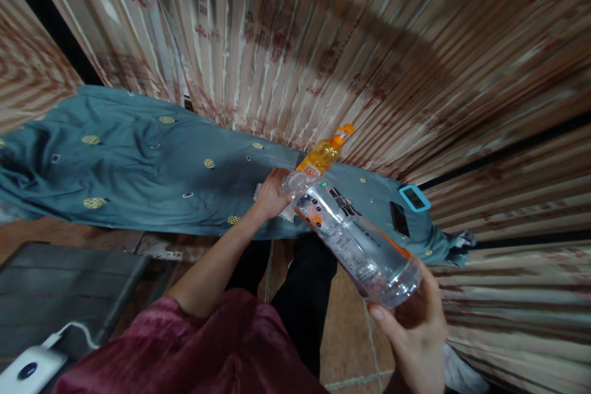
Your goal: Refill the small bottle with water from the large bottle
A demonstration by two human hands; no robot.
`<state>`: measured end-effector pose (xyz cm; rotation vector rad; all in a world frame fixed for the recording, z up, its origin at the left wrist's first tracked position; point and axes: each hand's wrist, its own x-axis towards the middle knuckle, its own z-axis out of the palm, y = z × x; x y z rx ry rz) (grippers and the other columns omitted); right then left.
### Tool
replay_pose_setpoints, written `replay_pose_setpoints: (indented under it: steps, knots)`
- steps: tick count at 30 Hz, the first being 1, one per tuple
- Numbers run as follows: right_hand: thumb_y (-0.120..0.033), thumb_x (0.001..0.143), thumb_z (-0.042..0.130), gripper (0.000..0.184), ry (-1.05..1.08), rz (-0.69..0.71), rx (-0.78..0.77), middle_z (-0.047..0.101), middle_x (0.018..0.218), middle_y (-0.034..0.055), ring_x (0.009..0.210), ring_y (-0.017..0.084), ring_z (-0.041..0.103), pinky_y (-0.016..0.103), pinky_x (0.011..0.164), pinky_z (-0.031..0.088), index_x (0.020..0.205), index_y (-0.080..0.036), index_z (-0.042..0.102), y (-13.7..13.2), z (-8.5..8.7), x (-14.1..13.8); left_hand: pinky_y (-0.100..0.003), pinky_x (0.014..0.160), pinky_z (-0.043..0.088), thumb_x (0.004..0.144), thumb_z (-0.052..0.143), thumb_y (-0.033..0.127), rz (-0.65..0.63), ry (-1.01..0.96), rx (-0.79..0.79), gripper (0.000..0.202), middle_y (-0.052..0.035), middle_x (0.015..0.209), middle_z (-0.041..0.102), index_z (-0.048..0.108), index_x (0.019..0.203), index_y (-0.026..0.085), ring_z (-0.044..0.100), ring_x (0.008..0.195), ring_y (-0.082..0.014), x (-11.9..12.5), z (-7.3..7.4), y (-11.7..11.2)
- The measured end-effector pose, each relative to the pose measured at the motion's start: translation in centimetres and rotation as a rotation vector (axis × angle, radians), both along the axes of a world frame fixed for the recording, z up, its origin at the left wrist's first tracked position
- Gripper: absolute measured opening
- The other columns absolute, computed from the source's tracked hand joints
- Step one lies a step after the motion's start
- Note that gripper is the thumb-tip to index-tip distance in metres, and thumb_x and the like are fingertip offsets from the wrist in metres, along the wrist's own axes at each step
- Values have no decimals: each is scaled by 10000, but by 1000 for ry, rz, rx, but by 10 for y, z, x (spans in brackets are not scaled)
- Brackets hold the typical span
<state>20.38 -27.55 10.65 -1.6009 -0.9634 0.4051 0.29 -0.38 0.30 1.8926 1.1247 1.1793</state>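
Observation:
A large clear plastic bottle (357, 240) with a printed label and orange edges slants across the view in front of me. My right hand (415, 326) grips its base, thumb on the near side and fingers round the far side. At the other end my left hand (273, 194) is closed at the bottle's neck, its fingertips partly hidden. White crumpled material (287, 214) shows beneath the left hand; I cannot tell whether it is held. Just behind the neck is a smaller bottle of orange-yellow liquid (323, 157) with an orange cap, its lower end covered.
A teal patterned cloth (152, 166) covers a long narrow surface against pleated curtains (300, 43). On its right lie a dark phone (399, 219) and a blue-framed device (414, 198). At lower left, a white device (32, 370) with a cable rests near a grey slatted surface (60, 289).

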Motion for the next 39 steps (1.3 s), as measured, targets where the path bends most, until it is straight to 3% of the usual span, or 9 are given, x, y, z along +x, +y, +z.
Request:
replay_pose_setpoints:
  steps: [10,23,39]
  knots:
    - [-463,608,1060,997,-22,3,-37,701,1494,198,1325,423,726,508,1021,615,1478,-231,632,-1,-2,3,-489,1010,620,900,783,643,9,-11,2,466,-126,1092,765,697,1035,205,741,1096,-347,0,-1,0]
    - [-411,603,1069,974,-9,11,1,720,1479,186,1313,396,736,463,1000,627,1464,-227,652,0,-2,2,-492,1011,622,879,798,648,10,-7,-18,476,-134,1102,770,688,1018,206,744,1108,-354,0,2,0]
    - [-454,637,1054,975,-32,27,-18,722,1486,193,1303,396,747,471,988,639,1486,-229,631,-1,-2,2,-489,1016,617,892,796,634,18,-15,-14,438,-111,1073,769,688,1001,223,736,1100,-348,2,1,1]
